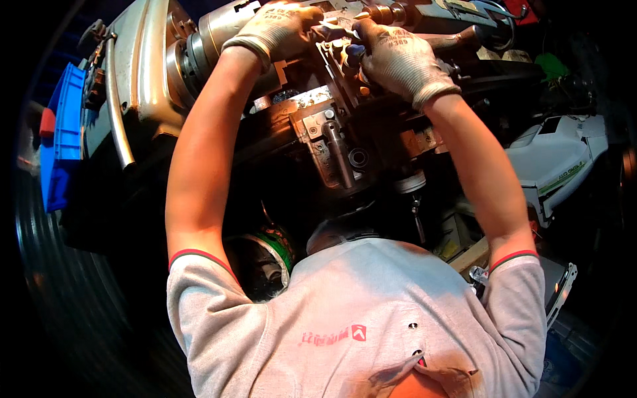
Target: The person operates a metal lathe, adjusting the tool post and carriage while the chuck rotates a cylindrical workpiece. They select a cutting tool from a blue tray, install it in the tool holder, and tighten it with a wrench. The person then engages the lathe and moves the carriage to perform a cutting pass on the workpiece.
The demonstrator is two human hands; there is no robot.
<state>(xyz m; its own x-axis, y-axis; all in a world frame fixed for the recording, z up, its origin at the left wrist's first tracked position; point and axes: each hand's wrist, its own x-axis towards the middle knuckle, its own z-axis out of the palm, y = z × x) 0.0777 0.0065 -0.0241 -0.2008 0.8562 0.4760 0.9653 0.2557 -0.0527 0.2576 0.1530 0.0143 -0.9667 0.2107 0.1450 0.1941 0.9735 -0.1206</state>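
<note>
Steel block (pixel 323 149) sits at the near edge of the lathe (pixel 149 60); beyond, a metal piece (pixel 336 32) lies between curled, gloved left hand (pixel 282 30) and right hand (pixel 398 60), hold unclear. If turning, the chuck (pixel 220 28) could snag them.

The gloved left grip (pixel 282 28) curled near the likewise gloved right grip (pixel 396 58); both bare forearms (pixel 207 142) stretched behind them.
</note>
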